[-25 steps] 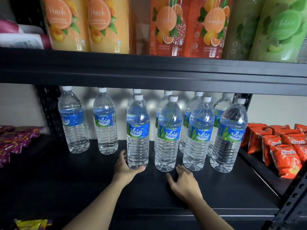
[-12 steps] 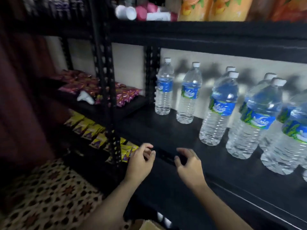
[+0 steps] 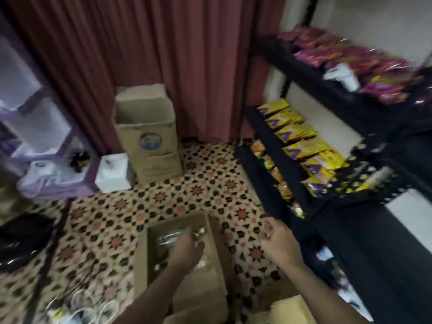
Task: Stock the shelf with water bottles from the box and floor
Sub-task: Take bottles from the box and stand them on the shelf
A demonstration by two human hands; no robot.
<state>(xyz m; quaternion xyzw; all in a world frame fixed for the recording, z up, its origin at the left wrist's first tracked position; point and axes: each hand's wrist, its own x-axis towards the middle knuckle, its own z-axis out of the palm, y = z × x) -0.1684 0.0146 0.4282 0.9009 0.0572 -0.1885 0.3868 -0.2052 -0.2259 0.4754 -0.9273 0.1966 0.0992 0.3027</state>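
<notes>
1. The black shelf takes up the whole right side of the frame. It's one unit with several tiers. No water bottles show on the part in view, only snacks.
2. The patterned floor fills the middle. I can't spot any loose bottles on it from here.
3. The stacked cartons are at upper centre against the curtain. There are two, the top one open, and both are well away from the hands.
4. The open box sits on the floor at bottom centre, and there's just one of these. The shelf is off to its right, so I reckon anything lifted out has to go up and right.
5. The yellow packets run in a row at centre right. I count roughly six, but the blur makes that shaky.
6. The water bottle is the crinkly clear plastic inside the open box, just left of the reaching hand. I can make out one for sure. Whether there are more, or which way its long axis runs, is too smeared to call.
7. The left hand is down inside the box and right beside the bottle, so it's clearly the nearer of the two. Its fingers point into the box, but I can't tell if they've closed on anything.
8. The right hand hovers over the floor at lower right, between box and shelf. Its fingers are loosely curled and it's holding nothing.
</notes>
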